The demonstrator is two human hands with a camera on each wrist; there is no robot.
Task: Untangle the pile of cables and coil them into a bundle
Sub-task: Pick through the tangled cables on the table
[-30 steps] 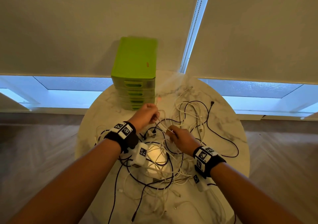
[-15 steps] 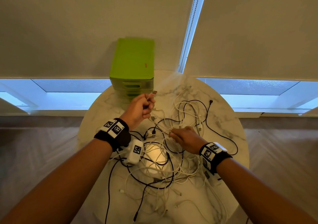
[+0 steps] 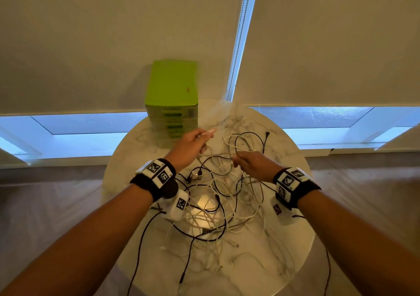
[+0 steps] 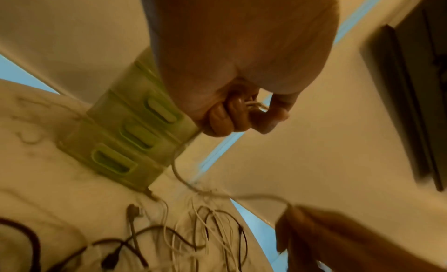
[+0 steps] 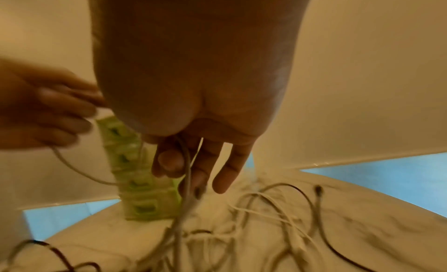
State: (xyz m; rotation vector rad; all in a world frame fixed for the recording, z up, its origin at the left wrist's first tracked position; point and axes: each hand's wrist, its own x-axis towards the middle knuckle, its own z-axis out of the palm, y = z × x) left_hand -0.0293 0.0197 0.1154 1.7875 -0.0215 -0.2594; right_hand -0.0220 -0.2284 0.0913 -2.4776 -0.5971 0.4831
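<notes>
Head view: the right hand (image 3: 254, 165) pinches a white cable (image 3: 221, 155) above the tangled pile (image 3: 213, 205) on the round table (image 3: 293, 239); farther, the left hand (image 3: 189, 144) grips its end, plug aimed up-right.

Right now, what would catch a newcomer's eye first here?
Most striking is the tangle of cables, black and white, spread over the round marble table. Above it the left hand and right hand each hold the same white cable, lifted off the pile. A bright green drawer box stands at the table's far edge.
</notes>
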